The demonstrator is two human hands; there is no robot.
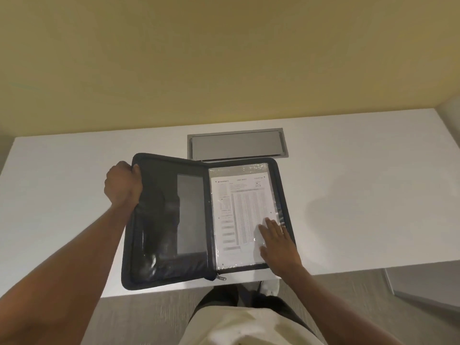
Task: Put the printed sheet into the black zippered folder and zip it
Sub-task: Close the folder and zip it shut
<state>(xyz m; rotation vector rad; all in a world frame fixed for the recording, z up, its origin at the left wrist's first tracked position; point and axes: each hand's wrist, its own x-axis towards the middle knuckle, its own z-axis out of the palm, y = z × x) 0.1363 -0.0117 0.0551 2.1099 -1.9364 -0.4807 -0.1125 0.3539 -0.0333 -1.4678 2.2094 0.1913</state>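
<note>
The black zippered folder (159, 220) lies open on the white table (62, 175), near its front edge. The printed sheet (239, 210) rests in the folder's right half under a clear plastic sleeve. My left hand (122, 185) grips the upper outer edge of the left cover, which is lifted off the table. My right hand (276, 242) lies flat with fingers spread on the sheet's lower right part. The zipper pull (221, 277) hangs at the bottom of the spine.
A grey cable hatch (237, 145) is set into the table just behind the folder. A yellow wall rises behind the table. The table's front edge runs right under the folder, with my legs and the grey floor below.
</note>
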